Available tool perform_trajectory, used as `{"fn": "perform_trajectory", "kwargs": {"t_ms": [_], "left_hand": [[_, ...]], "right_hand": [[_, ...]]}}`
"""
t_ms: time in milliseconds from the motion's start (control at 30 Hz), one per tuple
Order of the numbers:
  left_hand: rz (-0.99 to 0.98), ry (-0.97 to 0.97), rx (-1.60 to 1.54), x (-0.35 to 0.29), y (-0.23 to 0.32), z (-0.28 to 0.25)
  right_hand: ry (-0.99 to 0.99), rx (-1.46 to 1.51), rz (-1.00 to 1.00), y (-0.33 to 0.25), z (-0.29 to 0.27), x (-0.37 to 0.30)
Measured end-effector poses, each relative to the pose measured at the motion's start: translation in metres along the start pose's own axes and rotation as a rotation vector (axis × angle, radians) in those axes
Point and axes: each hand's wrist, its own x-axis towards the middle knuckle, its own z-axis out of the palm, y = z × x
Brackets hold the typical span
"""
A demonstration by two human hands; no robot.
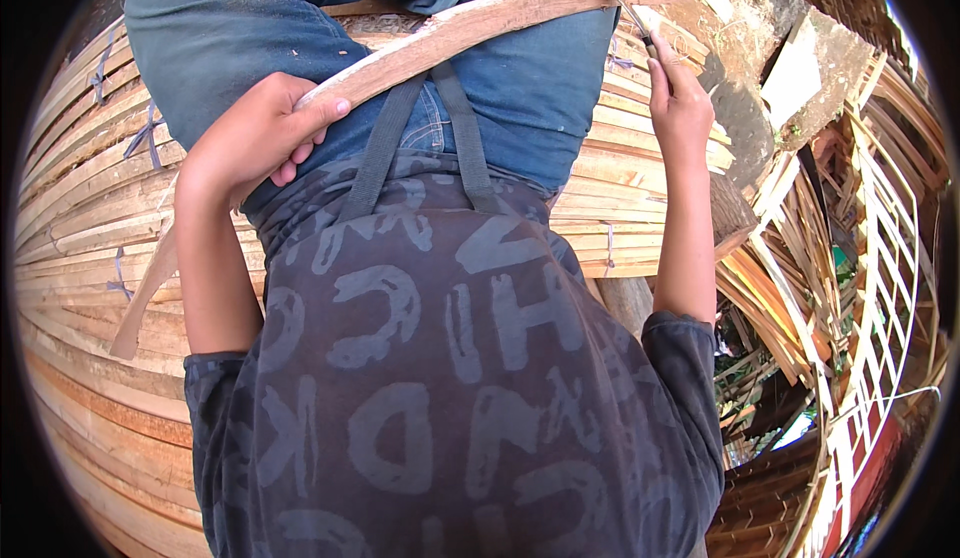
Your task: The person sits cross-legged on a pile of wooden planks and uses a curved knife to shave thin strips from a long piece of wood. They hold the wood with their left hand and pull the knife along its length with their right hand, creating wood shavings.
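A long, slightly curved wooden strip (430, 50) lies across my thighs. My left hand (268, 136) is closed around it at the left, and its rear part sticks out behind my left forearm. Out to the right, my right hand (683, 106) grips the short handle of a knife (622, 0). The narrow blade points up and to the left, crossing the strip near its far right end. Whether the edge bites into the wood or only rests against it, I cannot tell.
Bundles of wooden strips (95, 208), tied with dark cords, spread beneath me and to the left. At the right are rough stone (740, 108), a woven lattice of pale slats (885, 248) and loose split strips (775, 303). Dark straps (385, 148) hang over my lap.
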Motion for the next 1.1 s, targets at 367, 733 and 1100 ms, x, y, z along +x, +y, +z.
{"fn": "perform_trajectory", "kwargs": {"t_ms": [367,733,1100], "left_hand": [[-0.012,-0.012,-0.006,0.001,-0.002,-0.001],[-0.004,0.021,0.027,-0.004,0.001,0.0],[0.005,0.008,0.0,-0.007,0.001,-0.001]], "right_hand": [[-0.087,-0.065,-0.001,-0.02,-0.001,-0.006],[-0.151,-0.092,-0.053,-0.05,-0.009,-0.007],[-0.16,0.004,-0.1,-0.052,-0.004,-0.008]]}}
